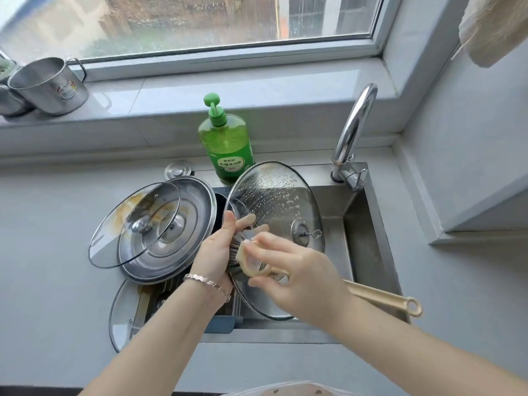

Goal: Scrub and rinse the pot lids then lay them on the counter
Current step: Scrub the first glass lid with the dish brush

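Suds bead across the large round glass pot lid with a steel rim (274,195), which is held tilted over the stainless steel sink (363,241) at about 3 o'clock of the frame's middle. The left hand (217,247), a silver bracelet (207,282) on its wrist, is closed on the lid's near-left edge, fingers curled behind the glass. The right hand (288,270) pinches a pale yellow sponge (251,261) against the lid's inner face (its steel knob (300,232) points toward 3 o'clock). At 9 o'clock, a smaller glass lid with a steel knob (134,224) lies tilted on a round stainless steel lid (188,232), and another glass lid (123,312) rests at 7 o'clock on the grey counter (48,252). A green pump bottle of dish soap (225,138) stands at 12 o'clock, a chrome tap (354,132) at 2 o'clock. A beige pan handle (385,298) juts toward 4 o'clock.
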